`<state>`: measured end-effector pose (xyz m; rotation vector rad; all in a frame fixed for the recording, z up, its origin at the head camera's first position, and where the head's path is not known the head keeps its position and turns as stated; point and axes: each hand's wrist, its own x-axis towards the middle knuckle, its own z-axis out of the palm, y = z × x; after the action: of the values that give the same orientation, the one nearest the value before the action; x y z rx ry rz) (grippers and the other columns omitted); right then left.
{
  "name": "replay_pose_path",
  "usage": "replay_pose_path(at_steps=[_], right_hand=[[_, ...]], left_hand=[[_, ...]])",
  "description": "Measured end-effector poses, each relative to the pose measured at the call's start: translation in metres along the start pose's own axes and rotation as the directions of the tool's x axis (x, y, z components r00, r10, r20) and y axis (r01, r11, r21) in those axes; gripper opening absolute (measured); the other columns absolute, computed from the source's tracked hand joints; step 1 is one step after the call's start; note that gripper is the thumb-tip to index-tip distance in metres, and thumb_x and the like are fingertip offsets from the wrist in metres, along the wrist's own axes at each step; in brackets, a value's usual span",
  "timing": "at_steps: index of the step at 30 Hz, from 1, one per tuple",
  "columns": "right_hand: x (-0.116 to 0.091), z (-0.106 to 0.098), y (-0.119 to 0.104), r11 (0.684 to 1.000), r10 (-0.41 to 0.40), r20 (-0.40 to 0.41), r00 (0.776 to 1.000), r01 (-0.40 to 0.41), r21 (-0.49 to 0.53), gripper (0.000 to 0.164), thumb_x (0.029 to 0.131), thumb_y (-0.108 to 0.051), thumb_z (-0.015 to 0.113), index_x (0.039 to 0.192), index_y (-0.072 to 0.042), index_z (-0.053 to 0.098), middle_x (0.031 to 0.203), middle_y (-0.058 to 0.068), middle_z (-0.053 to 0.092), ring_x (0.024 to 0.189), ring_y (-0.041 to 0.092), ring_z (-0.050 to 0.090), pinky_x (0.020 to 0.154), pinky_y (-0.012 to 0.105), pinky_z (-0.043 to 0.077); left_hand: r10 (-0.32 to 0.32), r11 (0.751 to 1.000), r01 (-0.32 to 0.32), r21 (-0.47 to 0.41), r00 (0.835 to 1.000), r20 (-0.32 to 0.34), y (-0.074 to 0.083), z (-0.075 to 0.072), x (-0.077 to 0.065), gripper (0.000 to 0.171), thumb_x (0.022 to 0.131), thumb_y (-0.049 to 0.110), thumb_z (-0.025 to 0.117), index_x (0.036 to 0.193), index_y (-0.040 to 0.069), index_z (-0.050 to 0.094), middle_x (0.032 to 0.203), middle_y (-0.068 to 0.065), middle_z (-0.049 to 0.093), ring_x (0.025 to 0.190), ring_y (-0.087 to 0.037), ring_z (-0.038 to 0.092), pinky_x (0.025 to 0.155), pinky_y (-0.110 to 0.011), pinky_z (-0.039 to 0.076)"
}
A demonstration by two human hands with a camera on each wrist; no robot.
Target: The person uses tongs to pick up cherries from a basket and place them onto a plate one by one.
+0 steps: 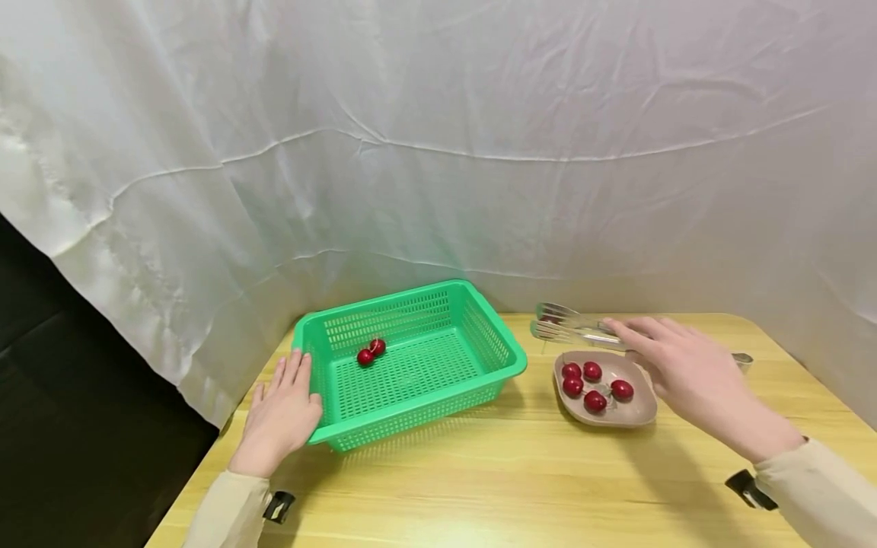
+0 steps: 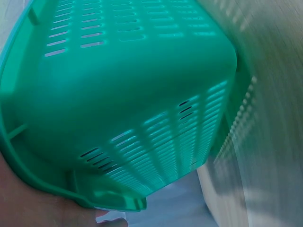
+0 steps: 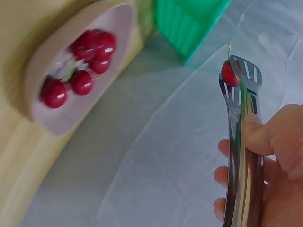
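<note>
My right hand (image 1: 685, 365) grips a pair of metal tongs (image 3: 244, 156), thumb on one side and fingers round the other. Between the slotted tips of the tongs a red cherry (image 3: 229, 73) with a green stem is pinched, held above and behind the pink bowl (image 1: 640, 415). Several cherries (image 1: 594, 401) lie in that bowl. Fairly straight fingers of my left hand (image 1: 282, 411) rest on the left rim of a green slotted basket (image 1: 418, 411). Inside it two cherries (image 1: 371, 352) sit close together near the left end.
Basket and bowl stand side by side on a light wooden table (image 1: 479, 479), with a gap between them. A pale curtain (image 1: 438, 152) hangs right behind the table's far edge. Something black (image 1: 82, 426) lies beyond the table on the left.
</note>
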<state>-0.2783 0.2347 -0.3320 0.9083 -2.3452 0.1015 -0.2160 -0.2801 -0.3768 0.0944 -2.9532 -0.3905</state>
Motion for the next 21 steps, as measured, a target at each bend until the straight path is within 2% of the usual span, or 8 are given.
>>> replay_pose_path(at_steps=[6, 9, 13, 16, 18, 21], right_hand=[[-0.022, 0.009, 0.016, 0.998, 0.059, 0.044, 0.997, -0.059, 0.004, 0.069, 0.073, 0.004, 0.076, 0.138, -0.009, 0.058, 0.119, 0.009, 0.065, 0.098, 0.036, 0.064, 0.071, 0.054, 0.052], [-0.032, 0.014, 0.022, 0.997, 0.079, 0.069, 0.995, -0.079, 0.003, 0.065, 0.074, 0.001, 0.076, 0.136, -0.007, 0.060, 0.116, 0.011, 0.066, 0.094, 0.037, 0.064, 0.068, 0.054, 0.052], [-0.044, 0.022, 0.029, 0.997, 0.081, 0.088, 0.993, -0.081, -0.004, 0.060, 0.075, -0.002, 0.077, 0.132, -0.005, 0.062, 0.112, 0.011, 0.067, 0.088, 0.034, 0.065, 0.058, 0.048, 0.052], [-0.051, 0.028, 0.033, 0.996, 0.092, 0.095, 0.991, -0.092, -0.001, 0.055, 0.078, -0.007, 0.077, 0.131, -0.005, 0.062, 0.110, 0.012, 0.068, 0.086, 0.033, 0.066, 0.060, 0.048, 0.053], [-0.056, 0.030, 0.035, 0.995, 0.103, 0.102, 0.989, -0.104, 0.002, 0.054, 0.079, -0.009, 0.077, 0.131, -0.004, 0.063, 0.111, 0.013, 0.068, 0.089, 0.035, 0.066, 0.065, 0.053, 0.053], [-0.062, 0.035, 0.038, 0.994, 0.110, 0.110, 0.988, -0.111, 0.000, 0.054, 0.077, -0.009, 0.078, 0.129, -0.005, 0.064, 0.110, 0.013, 0.068, 0.089, 0.037, 0.066, 0.065, 0.054, 0.053]], left_hand=[[-0.002, 1.000, 0.002, -0.004, 1.000, -0.003, 0.000, 0.000, 0.000, 0.063, 0.099, 0.019, 0.035, 0.154, -0.005, 0.019, 0.161, -0.024, 0.009, 0.146, -0.046, 0.005, 0.108, -0.072, 0.006], [-0.003, 1.000, 0.003, -0.008, 1.000, -0.003, 0.000, 0.000, 0.000, 0.063, 0.099, 0.019, 0.035, 0.154, -0.005, 0.018, 0.161, -0.024, 0.009, 0.146, -0.046, 0.005, 0.108, -0.072, 0.006], [-0.006, 1.000, 0.006, -0.016, 1.000, 0.000, 0.000, 0.000, -0.001, 0.063, 0.099, 0.019, 0.035, 0.155, -0.005, 0.018, 0.161, -0.023, 0.008, 0.146, -0.046, 0.004, 0.108, -0.072, 0.006], [-0.008, 1.000, 0.008, -0.019, 1.000, 0.001, 0.000, 0.001, -0.001, 0.063, 0.099, 0.019, 0.035, 0.155, -0.005, 0.018, 0.161, -0.023, 0.008, 0.146, -0.046, 0.004, 0.108, -0.071, 0.005], [-0.009, 1.000, 0.009, -0.022, 1.000, 0.003, 0.000, 0.001, 0.000, 0.063, 0.099, 0.019, 0.035, 0.155, -0.004, 0.017, 0.162, -0.023, 0.007, 0.146, -0.046, 0.004, 0.108, -0.071, 0.005], [-0.010, 1.000, 0.011, -0.028, 1.000, 0.003, -0.001, 0.001, 0.000, 0.063, 0.099, 0.019, 0.034, 0.155, -0.004, 0.017, 0.162, -0.023, 0.006, 0.146, -0.046, 0.003, 0.109, -0.071, 0.004]])
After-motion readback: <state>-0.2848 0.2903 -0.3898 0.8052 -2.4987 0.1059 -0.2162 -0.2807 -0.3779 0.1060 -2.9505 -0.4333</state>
